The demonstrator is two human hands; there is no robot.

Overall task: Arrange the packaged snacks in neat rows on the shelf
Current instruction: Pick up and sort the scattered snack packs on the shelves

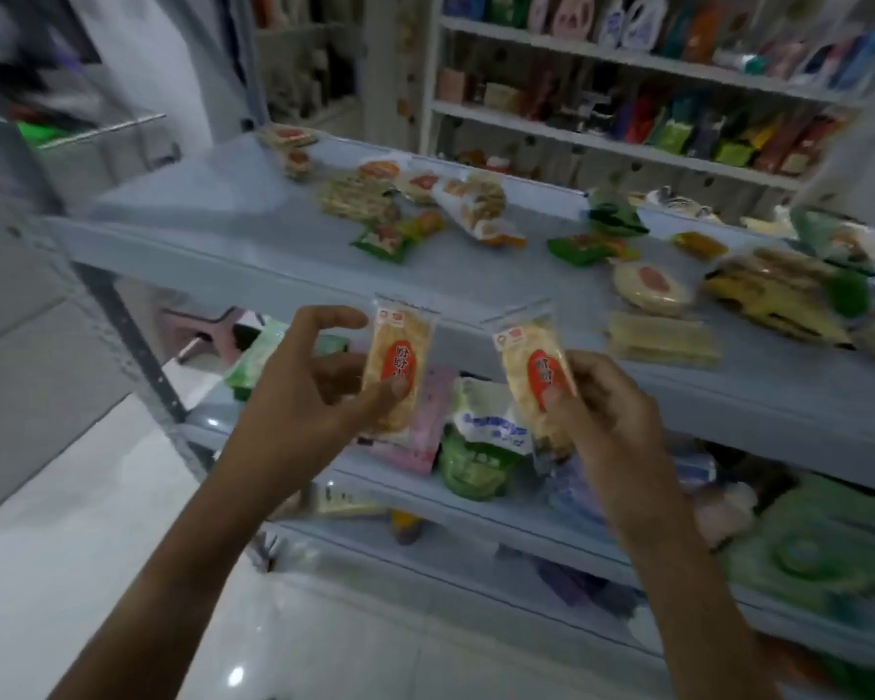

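Observation:
My left hand (pixel 314 391) grips a clear-wrapped rice cracker pack with a red oval label (pixel 397 366), held upright in front of the shelf's front edge. My right hand (pixel 602 421) grips a second, matching cracker pack (pixel 536 371), also upright. Both packs hang just below the top shelf (pixel 213 229), a pale blue board. Scattered snack packs lie on that shelf: two more red-label packs (pixel 291 144) at the far left, a green pack (pixel 380 241), a clear bag of crackers (pixel 476 209), a round cracker pack (pixel 650 288) and a flat yellow pack (pixel 663 341).
A lower shelf (pixel 476 507) holds pink, green and white packets. Large yellow and green bags (pixel 779 300) crowd the top shelf's right end. A white wall rack (pixel 627 138) with bottles and packets stands behind. The shelf's metal post (pixel 132 336) and white floor lie left.

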